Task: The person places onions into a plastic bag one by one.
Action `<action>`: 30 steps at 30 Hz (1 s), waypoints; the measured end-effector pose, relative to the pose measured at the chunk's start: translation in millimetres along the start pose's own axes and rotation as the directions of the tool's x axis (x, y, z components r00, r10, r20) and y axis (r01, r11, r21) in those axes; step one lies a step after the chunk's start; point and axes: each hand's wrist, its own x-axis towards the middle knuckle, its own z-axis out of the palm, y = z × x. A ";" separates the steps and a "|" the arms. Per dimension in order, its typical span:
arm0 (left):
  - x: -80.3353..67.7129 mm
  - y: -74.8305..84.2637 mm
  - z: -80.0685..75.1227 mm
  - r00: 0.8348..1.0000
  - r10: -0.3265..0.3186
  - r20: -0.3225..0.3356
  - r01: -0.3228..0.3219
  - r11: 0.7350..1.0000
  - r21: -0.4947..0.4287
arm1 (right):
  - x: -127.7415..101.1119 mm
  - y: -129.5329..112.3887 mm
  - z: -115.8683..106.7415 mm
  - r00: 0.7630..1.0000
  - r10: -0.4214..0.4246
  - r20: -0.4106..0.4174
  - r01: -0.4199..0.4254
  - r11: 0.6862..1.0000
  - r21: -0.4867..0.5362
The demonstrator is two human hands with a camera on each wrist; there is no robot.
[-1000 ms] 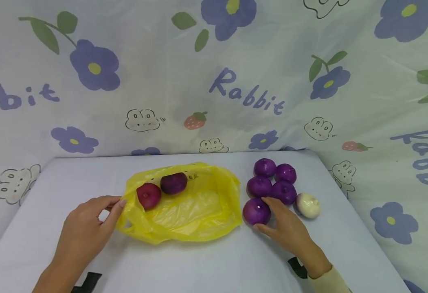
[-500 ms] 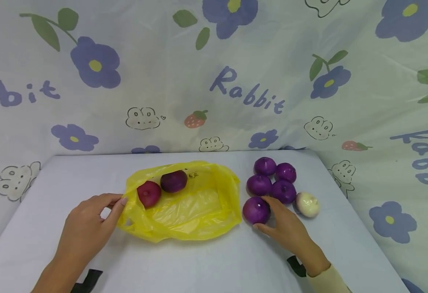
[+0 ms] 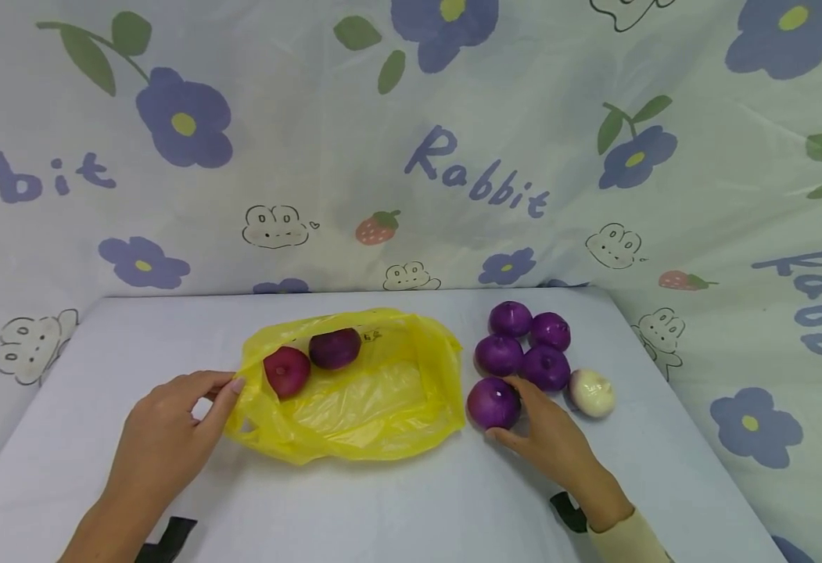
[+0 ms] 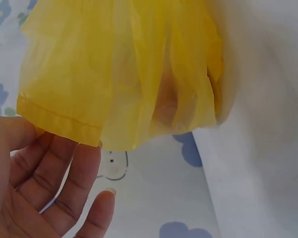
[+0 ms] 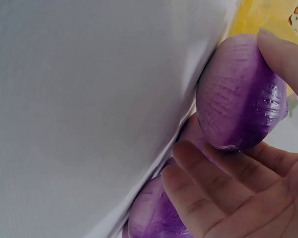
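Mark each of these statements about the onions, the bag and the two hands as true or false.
1. Two onions lie inside the yellow bag. True.
2. The right hand grips the white onion. False: it holds the nearest purple onion; the white onion lies untouched beside the group.
3. The left hand pinches the bag's edge. True.
4. Five purple onions lie outside the bag, on the table. True.
5. The bag lies to the right of the onion group. False: it lies to their left.
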 end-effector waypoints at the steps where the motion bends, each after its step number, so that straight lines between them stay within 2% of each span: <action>1: 0.0 0.2 0.0 1.000 -0.003 0.002 0.003 1.000 0.002 | -0.2 0.2 0.1 1.000 0.002 -0.002 -0.002 1.000 0.003; 14: -0.5 0.1 3.0 1.000 0.002 0.008 -0.003 1.000 0.008 | 0.0 2.6 2.4 1.000 0.022 0.007 -0.022 0.998 0.062; 30: 0.1 -1.4 3.7 1.000 -0.017 0.019 0.016 1.000 0.016 | 0.9 2.5 1.6 1.000 0.029 0.002 -0.029 0.997 0.070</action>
